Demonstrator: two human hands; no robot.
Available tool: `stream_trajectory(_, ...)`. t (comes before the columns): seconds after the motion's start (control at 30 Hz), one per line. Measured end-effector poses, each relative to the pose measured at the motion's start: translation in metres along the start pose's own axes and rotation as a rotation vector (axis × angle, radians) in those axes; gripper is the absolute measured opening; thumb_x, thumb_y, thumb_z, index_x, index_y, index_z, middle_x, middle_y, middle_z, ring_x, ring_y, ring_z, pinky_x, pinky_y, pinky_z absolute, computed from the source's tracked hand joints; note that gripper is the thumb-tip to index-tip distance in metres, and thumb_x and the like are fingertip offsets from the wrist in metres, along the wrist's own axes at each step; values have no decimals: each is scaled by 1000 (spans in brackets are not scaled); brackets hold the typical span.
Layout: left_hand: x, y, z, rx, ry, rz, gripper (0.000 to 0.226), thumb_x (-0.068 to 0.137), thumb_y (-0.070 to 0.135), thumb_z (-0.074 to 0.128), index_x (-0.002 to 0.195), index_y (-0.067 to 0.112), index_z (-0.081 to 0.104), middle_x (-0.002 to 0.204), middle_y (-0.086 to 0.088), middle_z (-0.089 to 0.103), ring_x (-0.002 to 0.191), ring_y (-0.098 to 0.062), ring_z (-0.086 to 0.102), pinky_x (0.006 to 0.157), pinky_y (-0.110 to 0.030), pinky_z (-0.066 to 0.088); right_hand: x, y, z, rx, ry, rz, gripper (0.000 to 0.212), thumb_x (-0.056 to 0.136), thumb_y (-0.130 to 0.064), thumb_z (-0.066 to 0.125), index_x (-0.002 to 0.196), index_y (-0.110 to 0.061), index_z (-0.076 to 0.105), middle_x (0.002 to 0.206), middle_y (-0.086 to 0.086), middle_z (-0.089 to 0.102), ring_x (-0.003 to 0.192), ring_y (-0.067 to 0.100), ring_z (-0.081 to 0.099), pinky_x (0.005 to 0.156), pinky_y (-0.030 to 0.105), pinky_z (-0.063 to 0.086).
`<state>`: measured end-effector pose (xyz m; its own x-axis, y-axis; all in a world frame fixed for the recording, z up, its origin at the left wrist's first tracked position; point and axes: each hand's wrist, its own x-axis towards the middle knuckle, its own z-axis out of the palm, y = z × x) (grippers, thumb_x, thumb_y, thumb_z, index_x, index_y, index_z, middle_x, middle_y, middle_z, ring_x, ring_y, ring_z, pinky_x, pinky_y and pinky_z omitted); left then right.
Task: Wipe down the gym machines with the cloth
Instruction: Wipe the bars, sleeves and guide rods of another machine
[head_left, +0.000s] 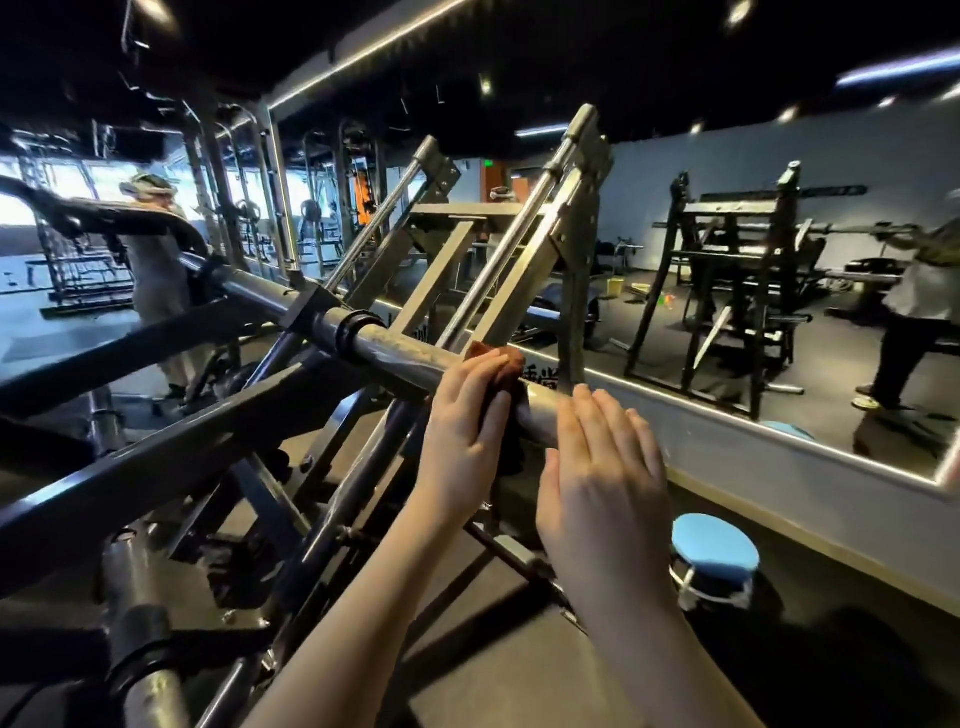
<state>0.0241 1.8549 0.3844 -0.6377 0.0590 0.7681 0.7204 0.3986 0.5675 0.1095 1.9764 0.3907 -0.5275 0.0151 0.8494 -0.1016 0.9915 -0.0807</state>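
A thick grey steel bar (395, 353) of a dark-framed gym machine (171, 447) runs from centre left down to the middle of the view. A brown cloth (511, 364) is draped over the bar. My left hand (465, 431) lies over the cloth with straight fingers and presses it against the bar. My right hand (605, 478) hovers just right of it with flat, straight fingers at the bar's end, holding nothing. The cloth's lower part hangs dark behind my left hand.
A wall mirror (727, 234) fills the background and reflects the machine, other racks and a person. A low blue-topped stool (714, 558) stands on the dark floor at lower right. Slanted frame tubes (332, 499) cross below the bar.
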Motion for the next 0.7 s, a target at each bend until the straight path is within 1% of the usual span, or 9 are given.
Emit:
stream_trajectory(0.07,-1,-1,-1,-1,-21,17,45,97,38,41,135,16,51,138,4,49,132,-14,43,109,-48,37,0,-3,2,-42,6,9,52,72,-9,74,122,2,62,124,21,63,117,35,60,103,51,39)
stream_trajectory(0.17,-4,5,-2,34,-70,53,42,98,38,39,136,24,48,139,12,45,134,-11,39,111,-48,34,1,-8,5,-93,10,17,55,71,-9,77,123,1,62,126,20,62,119,35,59,104,52,38)
stream_trajectory(0.3,-14,13,4,124,-167,171,44,100,34,39,142,22,43,147,4,43,141,-19,32,114,-51,28,-1,-5,10,-145,43,0,56,74,-7,75,127,1,60,130,20,59,122,36,56,104,52,38)
stream_trajectory(0.43,-5,3,-1,190,-205,228,46,100,33,39,144,19,41,148,0,42,141,-19,32,114,-52,27,-2,-3,9,-171,19,-30,59,73,-5,74,130,1,58,133,19,58,124,34,55,105,51,39)
stream_trajectory(0.57,3,-5,-7,155,-156,141,49,99,41,35,143,20,42,146,1,44,140,-17,33,115,-48,25,-2,0,8,-168,5,-55,61,75,-6,74,133,0,55,135,18,56,125,33,54,106,49,41)
stream_trajectory(0.7,-2,2,1,128,-79,100,47,98,37,37,140,19,46,144,0,46,140,-21,34,113,-53,28,-2,1,7,-161,13,-56,59,77,-4,71,133,0,55,135,17,57,125,32,54,107,49,41)
